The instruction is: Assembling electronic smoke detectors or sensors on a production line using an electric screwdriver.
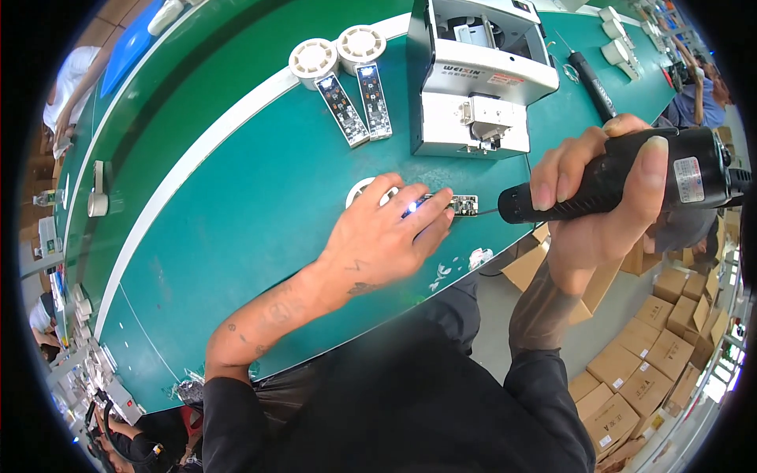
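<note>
I see the lit circuit-board unit [467, 206] lying on the green desk [236, 205], gripped between thumb and fingers of my left hand [382, 229]. My right hand [591, 235] is wrapped round a black electric screwdriver [611, 183], bit at the board's end. Beyond sit two similar units [341, 109] and a boxy machine [473, 83].

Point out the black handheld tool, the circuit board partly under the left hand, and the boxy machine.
Black handheld tool [602, 188]: head view, mid-barrel.
Partly covered circuit board [466, 206]: head view, its exposed right end.
Boxy machine [477, 88]: head view, its sloping front panel.
</note>
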Demonstrator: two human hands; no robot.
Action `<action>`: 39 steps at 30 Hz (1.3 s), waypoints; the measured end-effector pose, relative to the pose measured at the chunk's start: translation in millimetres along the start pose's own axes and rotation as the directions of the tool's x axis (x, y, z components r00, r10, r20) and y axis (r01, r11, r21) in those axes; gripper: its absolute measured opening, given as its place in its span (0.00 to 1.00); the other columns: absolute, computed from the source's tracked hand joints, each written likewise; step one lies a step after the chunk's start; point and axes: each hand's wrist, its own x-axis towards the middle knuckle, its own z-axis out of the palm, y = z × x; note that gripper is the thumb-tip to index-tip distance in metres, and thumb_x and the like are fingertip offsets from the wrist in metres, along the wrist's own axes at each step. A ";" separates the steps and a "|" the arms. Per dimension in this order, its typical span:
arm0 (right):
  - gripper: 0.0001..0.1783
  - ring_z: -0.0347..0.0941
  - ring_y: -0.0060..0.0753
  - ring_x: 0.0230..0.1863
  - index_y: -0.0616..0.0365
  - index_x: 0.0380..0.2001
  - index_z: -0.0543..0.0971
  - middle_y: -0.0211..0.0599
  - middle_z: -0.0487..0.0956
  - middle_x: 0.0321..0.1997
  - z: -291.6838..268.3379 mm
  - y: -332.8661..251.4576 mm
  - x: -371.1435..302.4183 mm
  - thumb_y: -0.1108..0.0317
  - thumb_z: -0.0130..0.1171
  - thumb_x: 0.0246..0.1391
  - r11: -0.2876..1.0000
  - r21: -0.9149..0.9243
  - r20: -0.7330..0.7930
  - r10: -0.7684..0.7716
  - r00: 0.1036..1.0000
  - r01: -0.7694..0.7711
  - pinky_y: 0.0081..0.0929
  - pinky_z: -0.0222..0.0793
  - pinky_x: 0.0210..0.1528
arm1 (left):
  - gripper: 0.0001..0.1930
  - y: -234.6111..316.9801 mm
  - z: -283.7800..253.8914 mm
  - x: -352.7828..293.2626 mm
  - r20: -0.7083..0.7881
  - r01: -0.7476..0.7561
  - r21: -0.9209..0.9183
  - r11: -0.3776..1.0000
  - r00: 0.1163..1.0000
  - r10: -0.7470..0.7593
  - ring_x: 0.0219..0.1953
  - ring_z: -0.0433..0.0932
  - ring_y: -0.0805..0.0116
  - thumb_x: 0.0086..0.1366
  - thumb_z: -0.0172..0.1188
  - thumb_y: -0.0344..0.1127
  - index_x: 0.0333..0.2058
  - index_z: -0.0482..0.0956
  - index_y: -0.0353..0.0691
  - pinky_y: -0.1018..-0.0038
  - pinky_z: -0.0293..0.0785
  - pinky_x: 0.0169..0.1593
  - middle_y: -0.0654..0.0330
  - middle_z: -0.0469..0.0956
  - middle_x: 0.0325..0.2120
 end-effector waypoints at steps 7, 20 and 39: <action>0.26 0.62 0.31 0.12 0.58 0.47 0.71 0.36 0.66 0.15 7.6 0.8 -15.1 0.43 0.48 0.71 0.994 -0.103 0.003 -0.041 0.999 0.041 0.29 0.62 0.18 | 0.14 -2.5 0.6 -0.6 0.016 0.008 -0.018 1.000 1.000 -0.008 0.50 0.80 0.65 0.58 0.69 0.34 0.44 0.86 0.43 0.60 0.76 0.51 0.64 0.82 0.54; 0.28 0.63 0.29 0.13 0.56 0.48 0.70 0.34 0.66 0.17 -3.3 11.2 -12.0 0.38 0.49 0.70 0.994 -0.012 0.146 -0.103 0.984 0.106 0.28 0.62 0.18 | 0.14 -6.4 6.5 -3.8 0.042 -0.001 0.022 1.000 0.999 0.000 0.50 0.80 0.67 0.59 0.67 0.34 0.45 0.85 0.43 0.61 0.76 0.54 0.64 0.82 0.55; 0.21 0.63 0.31 0.10 0.63 0.40 0.73 0.39 0.67 0.13 45.1 5.2 41.7 0.51 0.56 0.70 0.983 -0.100 0.075 -0.147 0.986 0.154 0.29 0.62 0.16 | 0.16 -7.7 8.3 -4.6 0.045 -0.010 0.024 1.000 0.999 0.009 0.50 0.81 0.67 0.58 0.67 0.33 0.46 0.84 0.42 0.63 0.75 0.55 0.63 0.83 0.55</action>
